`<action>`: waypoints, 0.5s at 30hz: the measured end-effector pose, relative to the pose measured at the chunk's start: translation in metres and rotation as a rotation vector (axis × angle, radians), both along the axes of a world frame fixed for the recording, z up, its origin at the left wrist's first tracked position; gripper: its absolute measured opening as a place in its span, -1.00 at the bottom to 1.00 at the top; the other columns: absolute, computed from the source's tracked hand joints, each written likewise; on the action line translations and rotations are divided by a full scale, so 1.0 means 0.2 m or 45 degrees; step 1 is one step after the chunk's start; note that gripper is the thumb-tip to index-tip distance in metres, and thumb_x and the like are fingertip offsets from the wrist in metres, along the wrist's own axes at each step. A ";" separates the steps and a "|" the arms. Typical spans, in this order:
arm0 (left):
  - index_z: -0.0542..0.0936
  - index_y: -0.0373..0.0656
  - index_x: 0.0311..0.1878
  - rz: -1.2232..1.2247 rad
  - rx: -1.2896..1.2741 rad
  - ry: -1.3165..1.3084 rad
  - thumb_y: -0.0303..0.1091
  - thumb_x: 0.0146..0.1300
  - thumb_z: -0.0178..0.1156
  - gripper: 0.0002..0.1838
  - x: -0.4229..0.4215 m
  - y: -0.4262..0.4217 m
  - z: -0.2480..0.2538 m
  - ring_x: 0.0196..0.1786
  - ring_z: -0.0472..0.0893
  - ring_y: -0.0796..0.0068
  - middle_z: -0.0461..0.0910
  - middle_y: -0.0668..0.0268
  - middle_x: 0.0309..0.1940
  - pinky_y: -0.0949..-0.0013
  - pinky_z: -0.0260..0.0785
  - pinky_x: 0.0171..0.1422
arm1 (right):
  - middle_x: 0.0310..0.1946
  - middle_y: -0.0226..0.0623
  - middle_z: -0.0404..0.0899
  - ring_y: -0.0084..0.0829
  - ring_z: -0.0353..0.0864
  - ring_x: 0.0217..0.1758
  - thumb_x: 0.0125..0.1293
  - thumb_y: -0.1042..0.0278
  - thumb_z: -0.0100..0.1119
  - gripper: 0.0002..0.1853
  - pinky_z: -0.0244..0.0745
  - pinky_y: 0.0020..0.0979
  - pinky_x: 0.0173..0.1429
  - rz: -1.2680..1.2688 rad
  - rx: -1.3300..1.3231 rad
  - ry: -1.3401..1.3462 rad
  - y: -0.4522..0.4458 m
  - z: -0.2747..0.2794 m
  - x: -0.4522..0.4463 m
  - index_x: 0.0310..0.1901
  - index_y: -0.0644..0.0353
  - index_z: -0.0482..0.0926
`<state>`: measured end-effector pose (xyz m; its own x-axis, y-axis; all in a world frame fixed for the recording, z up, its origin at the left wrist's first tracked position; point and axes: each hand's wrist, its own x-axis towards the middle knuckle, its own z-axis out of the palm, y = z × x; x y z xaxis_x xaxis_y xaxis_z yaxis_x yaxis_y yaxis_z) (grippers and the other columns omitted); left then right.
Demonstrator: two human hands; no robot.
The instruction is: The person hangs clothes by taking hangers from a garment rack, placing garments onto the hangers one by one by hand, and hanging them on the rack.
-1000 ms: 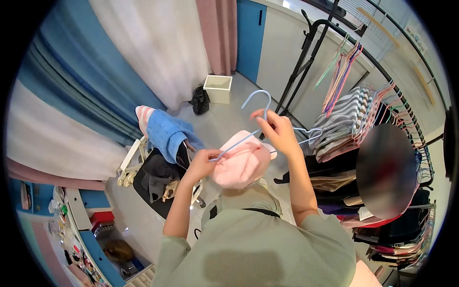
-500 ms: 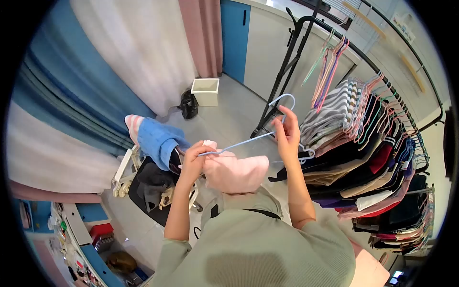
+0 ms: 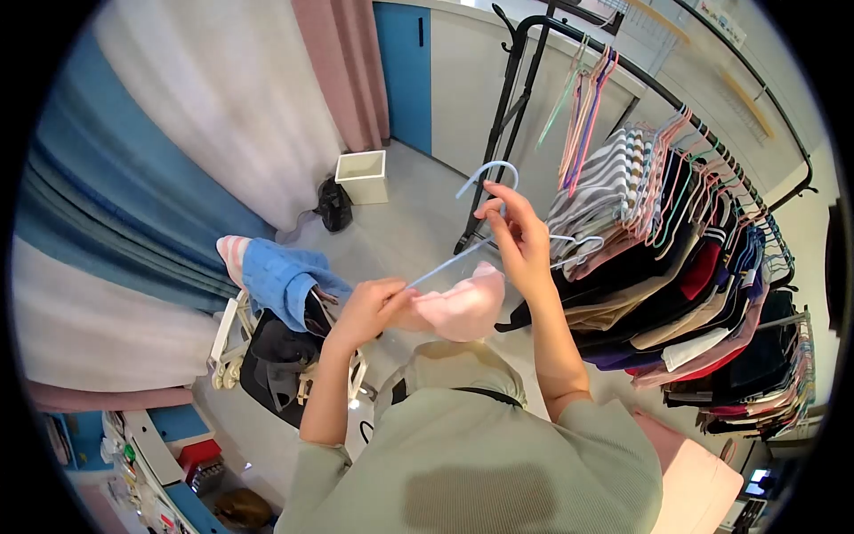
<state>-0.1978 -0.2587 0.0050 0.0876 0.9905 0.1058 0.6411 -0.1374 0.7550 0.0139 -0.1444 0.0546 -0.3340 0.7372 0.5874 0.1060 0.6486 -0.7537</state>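
Light-blue hanger [image 3: 447, 265] at frame centre, slanted, hook up and toward the upper centre. Right hand [image 3: 522, 242]: thumb and fingers pinched round the neck just below the hook. Left hand [image 3: 366, 311]: fingers curled onto the hanger's lower-left end. Pink cloth [image 3: 464, 303] bunched below the hanger, against the left fingertips; can't tell if they pinch it too. Clothes rack [image 3: 510, 98] runs upper centre to right edge, loaded with hung clothes [image 3: 680, 285]. Left of centre: blue cloth [image 3: 283, 278] draped over a chair [image 3: 233, 334], dark bag [image 3: 294, 345] on its seat. Upper centre-left: white bin [image 3: 363, 182] on floor, black plastic bag [image 3: 334, 206] just beside it. Curtains [image 3: 169, 133] fill upper left.
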 end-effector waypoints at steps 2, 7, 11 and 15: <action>0.59 -0.23 -0.25 -0.041 -0.028 -0.062 -0.28 0.23 0.01 -0.75 -0.02 0.02 -0.01 -0.36 0.57 0.17 0.57 0.14 -0.43 0.35 0.38 -0.23 | -0.34 -0.35 0.56 -0.58 0.31 -0.52 0.14 0.63 0.04 -0.55 0.28 -0.59 -0.43 0.043 -0.078 -0.060 0.00 0.03 0.00 0.11 0.13 0.40; 0.59 -0.25 -0.27 0.120 -0.017 -0.127 -0.31 0.27 -0.06 -0.73 -0.08 0.01 0.01 -0.42 0.55 0.26 0.57 0.12 -0.48 0.39 0.35 -0.25 | -0.15 -0.17 0.49 -0.26 0.47 -0.13 0.09 0.64 -0.01 -0.70 0.35 -0.39 0.00 -0.180 0.335 0.011 -0.02 -0.04 0.04 -0.11 0.24 0.48; 0.59 -0.28 -0.28 0.241 0.085 -0.232 -0.35 0.28 -0.09 -0.72 -0.12 -0.02 0.03 -0.48 0.50 0.36 0.53 0.15 -0.54 0.41 0.32 -0.30 | -0.33 -0.28 0.50 -0.50 0.46 -0.21 0.16 0.60 -0.10 -0.90 0.31 -0.53 -0.04 -0.131 -0.299 0.492 -0.05 -0.40 0.07 -0.35 0.31 0.45; 0.58 -0.31 -0.28 0.251 0.128 -0.275 -0.37 0.26 -0.06 -0.75 -0.11 -0.05 0.04 -0.50 0.47 0.37 0.51 0.16 -0.54 0.42 0.30 -0.33 | -0.19 -0.35 0.52 -0.56 0.46 -0.10 0.26 0.45 -0.05 -0.80 0.32 -0.53 0.04 0.388 -0.973 0.240 -0.11 -0.55 0.04 -0.12 0.28 0.48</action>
<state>-0.2196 -0.2689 0.0125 -0.1402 0.9698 0.1996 0.4891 -0.1074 0.8656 0.0218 -0.1666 -0.0554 -0.5293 0.8479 0.0294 -0.1627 -0.0674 -0.9844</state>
